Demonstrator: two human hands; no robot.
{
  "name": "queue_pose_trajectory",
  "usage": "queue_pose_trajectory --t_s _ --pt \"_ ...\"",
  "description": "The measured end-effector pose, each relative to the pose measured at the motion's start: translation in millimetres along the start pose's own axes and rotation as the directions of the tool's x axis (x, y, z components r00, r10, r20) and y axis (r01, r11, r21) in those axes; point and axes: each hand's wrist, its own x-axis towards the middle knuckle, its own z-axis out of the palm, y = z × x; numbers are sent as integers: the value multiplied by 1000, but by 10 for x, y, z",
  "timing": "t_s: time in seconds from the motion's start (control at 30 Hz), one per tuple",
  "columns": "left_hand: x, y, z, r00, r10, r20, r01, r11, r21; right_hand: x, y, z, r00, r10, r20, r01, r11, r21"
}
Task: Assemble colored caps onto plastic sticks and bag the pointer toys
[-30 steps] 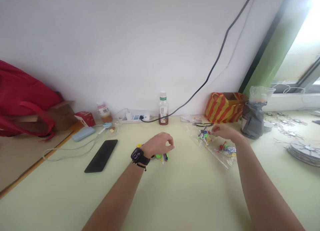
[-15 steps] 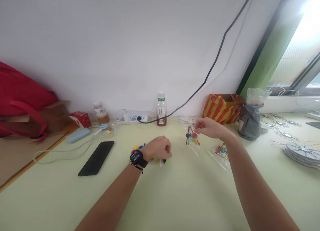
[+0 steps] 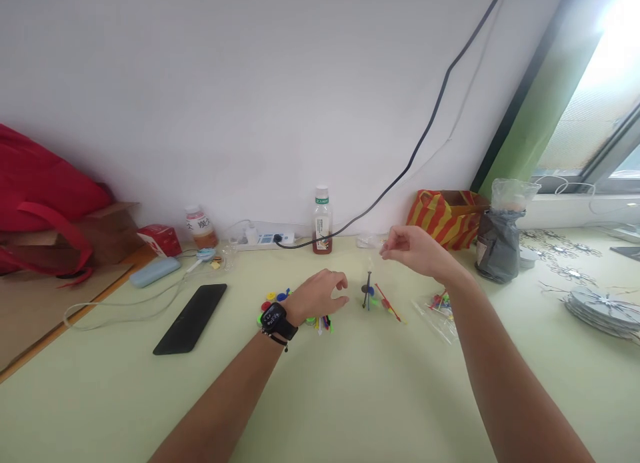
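I am looking down on a pale green surface [image 3: 350,396] that is running up to a white wall, with a big red bag [image 3: 45,196] slumping at its far left and an orange striped bag [image 3: 443,217] standing by the wall on the right. A grey wrapped bundle [image 3: 500,243] is sitting just beside the striped bag, a black phone [image 3: 191,309] is lying flat left of centre, and a drink bottle [image 3: 323,221] is standing upright against the wall. My left hand [image 3: 320,291], with a dark watch [image 3: 274,317] on its wrist, is hovering low near the middle of the surface, loosely curled and half open, thumb and fingers apart and gripping nothing that I am able to see. My right hand [image 3: 415,249] is hanging in the air farther back and to the right, with thumb and forefinger pinched together; whether something thin and clear is caught between them I cannot tell. A clear packet [image 3: 437,309] of coloured bits is lying below my right forearm. A heap of coloured pieces [image 3: 320,323] is sitting right under my left hand. Between the two hands, apart from both, a black pin [image 3: 369,291] with a blue disc and a red stick [image 3: 388,302] are lying loose on the surface, just beside each other.
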Motion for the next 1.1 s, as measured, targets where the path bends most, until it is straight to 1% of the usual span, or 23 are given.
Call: queue_pose_trajectory --t_s 0.07,0.13,0.2,0.23,0.27,0.3,0.37,0.43,0.47,0.5,0.57,0.6,0.63,0.67,0.73,0.77,0.8,0.83,0.87,0.93,0.97,1.03,1.1 --pt "-8 25 28 1000 -16 -5 16 1000 -27 25 53 -60 991 -63 -114 67 997 39" --pt "-12 64 73 1000 -29 5 29 998 -48 61 166 -142 960 -92 -265 102 994 25" --pt "-9 108 122 999 -35 26 36 997 -61 95 341 -226 905 -56 -421 59 998 -5" --pt "-4 128 144 999 -30 33 32 997 -63 108 446 -260 871 -4 -492 -2 1000 -11" --pt "3 146 163 999 -22 36 24 998 -61 118 556 -285 851 58 -522 -63 998 8" --pt "10 161 180 999 -10 33 12 998 -57 124 666 -299 841 122 -527 -107 992 60" --pt "24 185 212 999 19 26 -18 999 -46 131 860 -293 835 241 -494 -151 965 216" --pt "34 203 249 999 49 15 -49 998 -40 136 991 -253 849 296 -438 -179 941 289" --pt "37 211 272 998 63 2 -63 997 -44 141 1028 -228 858 293 -422 -191 944 267" --pt "40 216 294 997 72 -12 -72 996 -53 147 1046 -203 866 275 -417 -206 957 203" --pt "48 218 333 997 66 -48 -71 993 -96 165 1033 -162 881 217 -421 -239 971 0" --pt "55 210 343 997 51 -66 -59 990 -131 174 1007 -148 890 193 -412 -254 962 -99" --pt "64 197 344 996 29 -82 -43 984 -174 183 971 -136 906 176 -385 -259 950 -175" --pt "76 177 335 995 7 -96 -29 974 -223 190 928 -123 928 168 -332 -251 941 -227" --pt "106 122 297 992 -26 -121 -17 942 -335 197 828 -83 975 150 -164 -191 941 -278" --pt "122 90 272 991 -34 -129 -21 916 -400 197 776 -47 989 134 -62 -146 945 -291" --pt "137 59 246 990 -44 -131 -23 881 -473 195 723 2 992 116 45 -97 948 -302" --pt "150 30 223 990 -63 -123 -15 837 -546 193 673 67 984 99 151 -48 950 -309" --pt "161 5 202 990 -87 -115 -1 793 -609 191 627 145 963 91 252 -8 950 -313" --pt "171 -34 171 988 -127 -88 30 716 -697 185 550 332 904 100 414 42 946 -321" --pt "172 -50 162 987 -140 -73 43 687 -725 181 522 432 881 117 459 49 941 -334" --pt "169 -78 156 987 -158 -40 72 645 -761 172 489 615 849 143 508 52 936 -349" --pt "166 -106 175 984 -176 2 112 616 -780 160 485 742 822 155 548 57 935 -351"
